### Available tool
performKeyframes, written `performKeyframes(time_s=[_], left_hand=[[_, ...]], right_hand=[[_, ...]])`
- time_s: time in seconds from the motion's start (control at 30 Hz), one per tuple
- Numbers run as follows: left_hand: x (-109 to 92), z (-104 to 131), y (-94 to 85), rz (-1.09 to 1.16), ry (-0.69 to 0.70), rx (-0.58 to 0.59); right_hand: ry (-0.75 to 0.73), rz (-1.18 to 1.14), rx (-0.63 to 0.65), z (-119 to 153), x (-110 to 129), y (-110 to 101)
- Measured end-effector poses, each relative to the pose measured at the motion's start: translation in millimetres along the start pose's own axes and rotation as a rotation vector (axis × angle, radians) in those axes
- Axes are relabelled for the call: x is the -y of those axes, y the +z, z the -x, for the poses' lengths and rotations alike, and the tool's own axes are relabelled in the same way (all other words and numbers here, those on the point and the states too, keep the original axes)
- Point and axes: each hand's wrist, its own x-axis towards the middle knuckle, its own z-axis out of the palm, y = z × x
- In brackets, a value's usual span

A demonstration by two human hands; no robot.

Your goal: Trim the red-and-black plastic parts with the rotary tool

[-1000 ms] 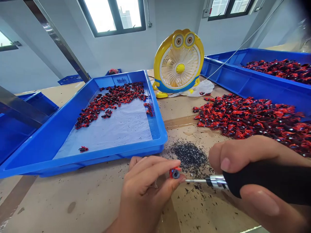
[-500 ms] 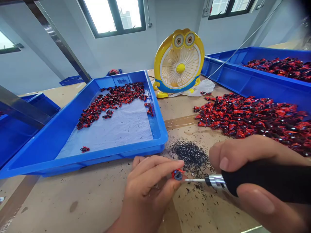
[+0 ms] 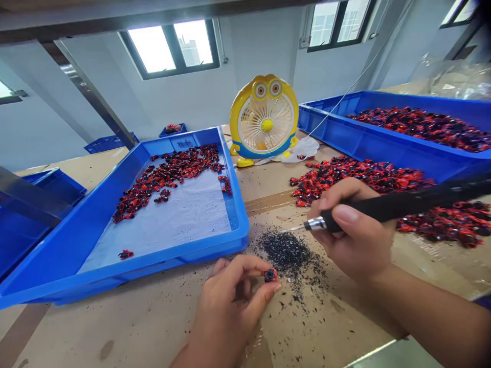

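Between thumb and fingers, my left hand [image 3: 233, 301] pinches a small red and black part [image 3: 270, 275] at the lower centre. My right hand [image 3: 355, 230] is wrapped round a black pen-like tool [image 3: 368, 208] with a silver collar. The tool's thin metal tip [image 3: 293, 229] points left, above a heap of black shavings [image 3: 287, 253], and is apart from the held part. A loose pile of similar parts [image 3: 345, 174] lies behind my right hand, partly hidden by it.
A blue tray [image 3: 184, 253] with white lining and many similar parts stands at the left. Another blue tray [image 3: 383, 143] full of them is at the back right. A yellow fan [image 3: 266, 125] stands between; a metal post [image 3: 95, 99] rises at the left.
My right hand and the tool have moved up and away from the part, which the tip was close to. The part is turned differently in my left hand. The view has shifted.
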Motion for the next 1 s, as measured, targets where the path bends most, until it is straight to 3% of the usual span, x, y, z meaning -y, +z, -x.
performKeyframes(time_s=[0.13,0.27,0.47,0.6,0.7,0.8,0.87,1.0], left_hand=[[0.9,-12.1,5.3,-0.079,0.118,0.025],[-20.4,-44.8,23.4,-0.200,0.146,0.076],[-63.5,-138.9,69.3,-0.374,0.012,0.249],[-67.0,-208.9,92.4,-0.337,-0.001,0.292],[-60.4,-242.9,98.9,-0.267,0.106,0.338],[-51.5,-255.9,92.1,-0.276,0.178,0.364],[-45.1,-256.3,76.2,-0.320,0.194,0.379],[-25.7,-254.5,11.0,-0.438,0.147,0.410]], right_hand=[[-0.070,-0.045,-0.088,-19.5,-19.2,-6.8],[-0.131,0.000,-0.210,-43.2,-19.2,-24.5],[-0.157,-0.035,-0.371,-64.2,-12.2,-41.6],[-0.209,-0.050,-0.465,-66.7,-7.9,-53.2],[-0.280,-0.065,-0.540,-69.3,-0.8,-64.6],[-0.340,-0.093,-0.566,-72.9,10.6,-69.3],[-0.336,-0.113,-0.566,-74.1,19.1,-66.1],[-0.212,-0.111,-0.569,-70.1,30.9,-51.3]])
